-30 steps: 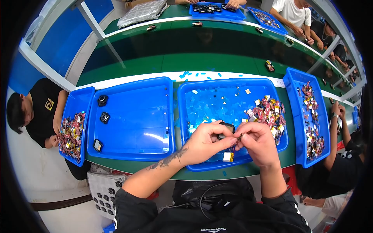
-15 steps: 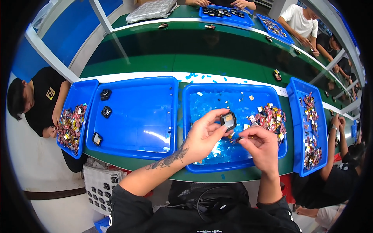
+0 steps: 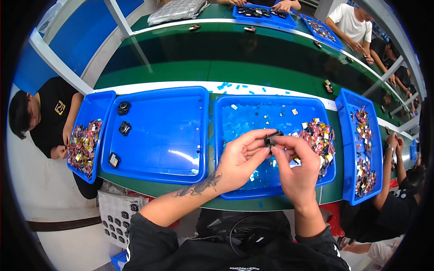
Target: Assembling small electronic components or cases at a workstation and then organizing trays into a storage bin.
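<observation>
And here you are, both hands up over the middle blue tray (image 3: 244, 195), with the small black device housing (image 3: 271, 138) caught between them! What could go wrong from here? Plenty hangs on the fingertips: if your left hand (image 3: 239, 158) relaxes while your right hand (image 3: 298, 168) pulls or twists, the housing could spin out and drop among the loose scraps below. Press too hard on one edge, and the casing could crack or a small part could spring off. And look right: the heap of small red-and-yellow electronic parts (image 3: 318, 140) sits close by your right knuckles, so a wide swing of that hand could scatter pieces or lose a dropped one among them.

Now the grip itself. Your left thumb and fingers are clamped on the housing from its left side; your right thumb and index finger are together on its near, right side (whether they also pinch some smaller part, I can't tell, the fingertips hide it). So the housing lies right at the tips, tilted, clear of both palms.

Over to the left, the wide blue tray (image 3: 156, 178) holds three black lensed units (image 3: 124, 128), well apart from your grip, on the green table (image 3: 211, 135).
</observation>
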`<state>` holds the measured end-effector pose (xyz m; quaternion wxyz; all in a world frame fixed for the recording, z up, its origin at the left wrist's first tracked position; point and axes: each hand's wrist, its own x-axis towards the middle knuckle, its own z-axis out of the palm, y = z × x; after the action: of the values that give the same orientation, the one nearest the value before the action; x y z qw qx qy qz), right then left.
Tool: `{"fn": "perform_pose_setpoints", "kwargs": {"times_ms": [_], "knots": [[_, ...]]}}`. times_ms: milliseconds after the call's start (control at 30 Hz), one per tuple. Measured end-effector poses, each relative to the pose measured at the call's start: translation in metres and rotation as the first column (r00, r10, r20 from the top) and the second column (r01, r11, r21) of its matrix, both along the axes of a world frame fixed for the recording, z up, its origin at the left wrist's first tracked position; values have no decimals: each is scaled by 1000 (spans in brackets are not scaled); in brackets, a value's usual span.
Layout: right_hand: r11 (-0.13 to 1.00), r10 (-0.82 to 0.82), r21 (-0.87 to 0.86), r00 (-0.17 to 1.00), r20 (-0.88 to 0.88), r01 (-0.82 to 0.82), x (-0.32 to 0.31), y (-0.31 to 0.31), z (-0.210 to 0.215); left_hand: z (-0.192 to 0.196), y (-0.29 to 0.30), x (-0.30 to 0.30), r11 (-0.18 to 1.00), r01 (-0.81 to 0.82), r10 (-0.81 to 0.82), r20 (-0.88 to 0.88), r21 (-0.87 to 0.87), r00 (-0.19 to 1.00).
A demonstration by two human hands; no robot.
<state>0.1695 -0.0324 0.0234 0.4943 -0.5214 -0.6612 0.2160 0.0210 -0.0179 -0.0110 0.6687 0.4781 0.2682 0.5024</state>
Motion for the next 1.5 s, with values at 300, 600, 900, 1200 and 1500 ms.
{"fn": "perform_pose_setpoints", "kwargs": {"times_ms": [300, 600, 900, 1200, 1500], "knots": [[1000, 6, 6, 1000, 26, -6, -1, 1, 0, 6, -1, -4, 1000, 0, 1, -73, 20, 997], [995, 3, -103, 998, 60, 3, 5, 3, 7, 3, -1, -2, 999, 21, -16, -113, 40, 993], [998, -29, 55, 984, 174, 20, 10, 0, 10, 3, -5, 0, 998, 48, -44, -94, 39, 995], [995, 30, -90, 983, -182, -47, 8, 3, 12, 7, -12, -1, 996, 60, -51, -132, 69, 990], [984, 117, -113, 974, -193, -140, 10, 13, 5, 7, -11, -2, 988, -21, 59, -242, 156, 968]]}}
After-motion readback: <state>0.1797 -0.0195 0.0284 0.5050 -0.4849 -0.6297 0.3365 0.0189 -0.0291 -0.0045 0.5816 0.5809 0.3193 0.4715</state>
